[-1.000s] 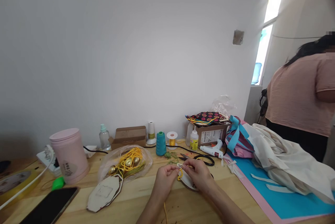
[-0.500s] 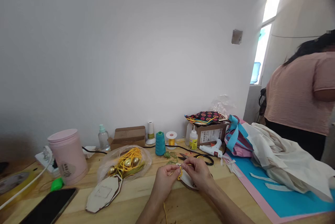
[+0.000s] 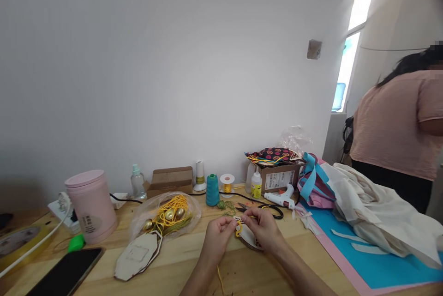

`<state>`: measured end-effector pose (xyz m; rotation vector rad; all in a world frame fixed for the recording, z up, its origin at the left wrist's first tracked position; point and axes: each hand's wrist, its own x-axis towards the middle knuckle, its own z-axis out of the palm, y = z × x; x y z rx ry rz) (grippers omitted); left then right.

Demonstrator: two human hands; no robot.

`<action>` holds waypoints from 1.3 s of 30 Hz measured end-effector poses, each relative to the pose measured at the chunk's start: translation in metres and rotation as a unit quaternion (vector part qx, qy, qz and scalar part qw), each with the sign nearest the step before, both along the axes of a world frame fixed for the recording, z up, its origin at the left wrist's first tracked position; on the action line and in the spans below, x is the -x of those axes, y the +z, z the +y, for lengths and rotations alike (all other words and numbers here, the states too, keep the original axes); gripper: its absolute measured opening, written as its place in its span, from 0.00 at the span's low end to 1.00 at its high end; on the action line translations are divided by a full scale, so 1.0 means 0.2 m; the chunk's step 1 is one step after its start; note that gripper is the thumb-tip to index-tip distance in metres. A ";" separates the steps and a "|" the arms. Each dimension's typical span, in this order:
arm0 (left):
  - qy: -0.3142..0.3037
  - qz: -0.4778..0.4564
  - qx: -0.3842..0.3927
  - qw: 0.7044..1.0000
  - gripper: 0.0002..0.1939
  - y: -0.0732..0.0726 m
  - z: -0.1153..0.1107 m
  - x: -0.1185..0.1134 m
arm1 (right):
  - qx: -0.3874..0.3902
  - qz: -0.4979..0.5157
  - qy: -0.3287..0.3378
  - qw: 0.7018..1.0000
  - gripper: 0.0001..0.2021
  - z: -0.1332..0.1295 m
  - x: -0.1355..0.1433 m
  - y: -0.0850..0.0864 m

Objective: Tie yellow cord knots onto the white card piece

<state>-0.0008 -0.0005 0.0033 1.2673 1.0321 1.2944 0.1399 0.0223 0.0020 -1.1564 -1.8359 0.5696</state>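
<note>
My left hand [image 3: 217,239] is closed in a pinch on a thin yellow cord [image 3: 238,228], beside the edge of a small white panel [image 3: 246,236]. A loop of the cord hangs at that edge, and a loose length trails below my left wrist. My right hand [image 3: 266,230] is closed over the panel, its thumb and fingertips gripping near the top edge. That hand hides part of the panel, which has a dark rim and a cut-out pattern. Just behind my hands lie black-handled scissors [image 3: 278,212] and some tangled green thread [image 3: 226,206].
Behind stand a teal thread cone [image 3: 212,190], a glue bottle [image 3: 256,185] and a glue gun [image 3: 280,199]. To the left are a bag of yellow cords [image 3: 173,208], white panels [image 3: 136,256], a phone [image 3: 65,274] and a pink canister [image 3: 92,208]. White cloth [image 3: 377,208] lies right; a person [image 3: 394,125] stands beyond.
My fingers have shifted slightly at the panel's edge, and the yellow loop shows more clearly between my hands. Otherwise the hands stay in nearly the same place.
</note>
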 end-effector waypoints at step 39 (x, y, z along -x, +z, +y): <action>0.023 0.023 -0.003 0.999 0.10 0.03 -0.01 -0.01 | 0.004 0.092 0.040 0.995 0.13 -0.02 0.01 0.03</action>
